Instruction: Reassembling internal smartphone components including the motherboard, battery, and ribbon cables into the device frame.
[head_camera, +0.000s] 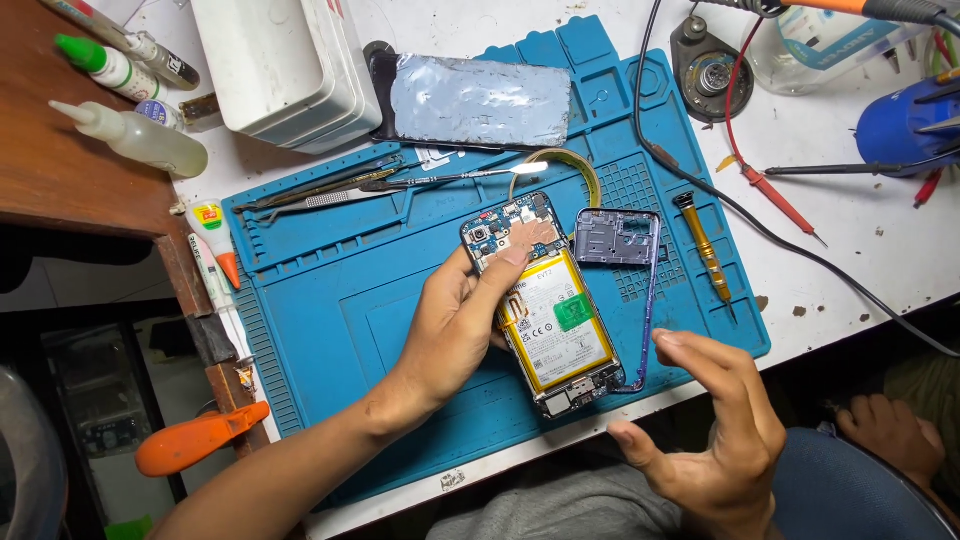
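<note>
Two hands work over the blue mat: left hand grips the opened phone; right hand hovers empty, fingers loosely curled, beside the purple frame.

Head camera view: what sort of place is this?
Most likely a phone repair bench: an opened phone in the left hand, a blue repair mat, and tweezers.

A blue work mat covers the table. Along its top lie tweezers and a foil-backed panel; a yellow-handled screwdriver rests at its right side. A white box and three squeeze bottles stand at upper left. An orange-handled tool, perhaps a clamp, hangs below.
</note>
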